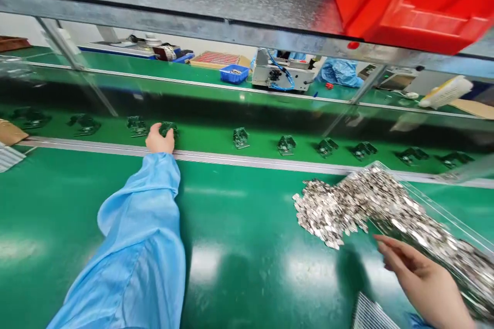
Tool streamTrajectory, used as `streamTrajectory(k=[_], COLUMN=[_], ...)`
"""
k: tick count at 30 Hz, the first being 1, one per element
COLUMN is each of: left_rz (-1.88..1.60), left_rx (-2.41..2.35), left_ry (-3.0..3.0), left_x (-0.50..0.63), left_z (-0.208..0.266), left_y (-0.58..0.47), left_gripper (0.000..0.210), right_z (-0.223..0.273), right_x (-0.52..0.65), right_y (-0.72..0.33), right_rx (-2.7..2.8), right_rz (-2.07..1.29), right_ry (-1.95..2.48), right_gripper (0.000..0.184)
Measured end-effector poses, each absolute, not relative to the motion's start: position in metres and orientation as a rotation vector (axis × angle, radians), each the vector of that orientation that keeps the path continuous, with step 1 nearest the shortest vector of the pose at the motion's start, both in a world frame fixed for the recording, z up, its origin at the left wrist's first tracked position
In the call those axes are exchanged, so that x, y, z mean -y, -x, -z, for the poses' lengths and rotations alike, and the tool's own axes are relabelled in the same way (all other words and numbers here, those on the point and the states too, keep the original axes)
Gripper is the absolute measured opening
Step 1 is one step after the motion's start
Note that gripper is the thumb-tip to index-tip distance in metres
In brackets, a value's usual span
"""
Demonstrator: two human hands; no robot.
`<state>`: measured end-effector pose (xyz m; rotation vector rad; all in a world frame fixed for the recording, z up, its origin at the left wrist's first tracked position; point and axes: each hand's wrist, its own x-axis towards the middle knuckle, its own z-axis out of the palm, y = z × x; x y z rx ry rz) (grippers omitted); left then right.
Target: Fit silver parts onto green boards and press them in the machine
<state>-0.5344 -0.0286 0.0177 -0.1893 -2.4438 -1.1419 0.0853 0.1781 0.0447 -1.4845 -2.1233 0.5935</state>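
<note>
At the green conveyor belt [204, 136], my left hand [159, 141] has its thumb and fingers closed around a small green circuit board assembly [168, 127]. Its blue sleeve reaches across the work surface. My right hand [428, 275] hovers at the lower right, beside a clear tray [443, 211] heaped with small flat silvery metal pieces [401, 205]. The thumb and fingertips of that hand come close together in a pinch; anything between them is too small to make out. More metal pieces [328, 211] spill from the tray's left end onto the green table.
Similar board assemblies [241, 137] stand spaced along the belt on both sides. A metal shelf [173, 0] with a red bin [420, 5] hangs overhead. A ribbed grey piece [372, 313] lies at the front edge. Behind are a blue bin [234, 74] and a machine [283, 74].
</note>
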Motion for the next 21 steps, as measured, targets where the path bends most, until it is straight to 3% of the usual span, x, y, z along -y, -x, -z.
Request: streamTrajectory(k=[4,7,14,16,21], left_rz=[1.133,0.99,0.805,0.797,0.843], left_rx=[2.414,2.133,1.665,1.735,2.071], left_ry=[0.422,0.956,1.725,1.806,2.222], left_x=[0.018,0.018,0.05,0.055,0.057], left_z=[-0.013,0.001,0.002,-0.001,-0.006], left_y=[0.476,0.4,0.243,0.225,0.221], left_gripper=[0.067,0.057,0.045,0.057,0.113], right_z=[-0.077,-0.079,-0.062,-0.063,-0.063], right_x=[-0.11,-0.082,-0.053,-0.046,-0.028], right_y=[-0.072,-0.066,-0.084,-0.092,-0.118], right_rx=[1.898,1.727,1.749,1.698,1.492], right_rz=[-1.043,-1.27,-1.217,-1.238,-1.406], right_ry=[1.357,1.238,1.159,1.15,1.211], right_gripper=[0.045,0.043,0.032,0.031,0.034])
